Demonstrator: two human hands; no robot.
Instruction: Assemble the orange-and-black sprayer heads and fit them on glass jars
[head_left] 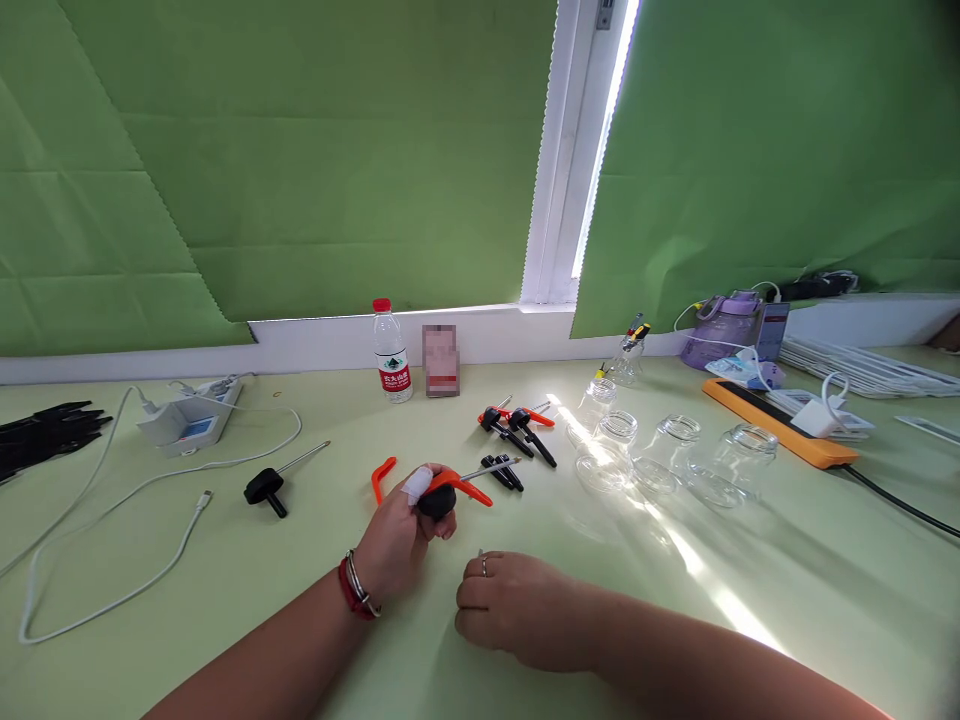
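Note:
My left hand (401, 530), with a white wrap on its thumb, is closed around a black rounded part (437, 502) with a curved orange piece (469, 488) and a thin metal rod (491, 467) pointing right. Lower right of it, my right hand (517, 605) is closed, fingers curled; a small grey tip shows above them, but what it belongs to is hidden. Another orange piece (382, 478) lies behind my left hand. Farther left rests a black part with a metal rod (265, 487). Small black pieces (504, 472) and more black-and-orange parts (525, 425) lie beyond my hands.
Several glass jars (731, 465) stand at the right, near an orange power strip (780, 425). A water bottle (392, 360) and a pink box (441, 362) stand at the back. White cables (161, 570), a white socket block (191, 415) and black gloves (49, 435) occupy the left.

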